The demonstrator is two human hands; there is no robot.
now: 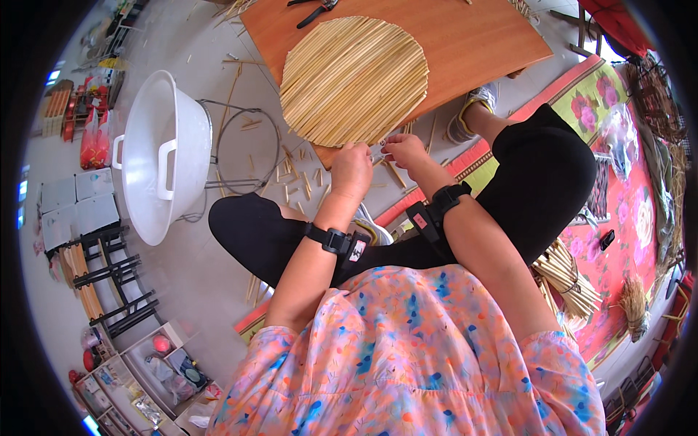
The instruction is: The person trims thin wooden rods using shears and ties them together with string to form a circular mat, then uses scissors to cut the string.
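A round mat of pale straw-coloured stalks laid side by side rests on the wooden table, its near edge overhanging the tabletop. Just off that near edge are both my hands, close together. My left hand is closed, thumb and fingers pinched. To its right, my right hand is likewise pinched closed. Something small and whitish shows between the fingertips, too small to name. Dark pliers or cutters lie on the table at the far left corner.
A large white two-handled basin stands tilted on its side at the left, beside a wire ring stand. Cut stalk pieces litter the floor. At the right, a bundle of stalks lies on a flowered red mat.
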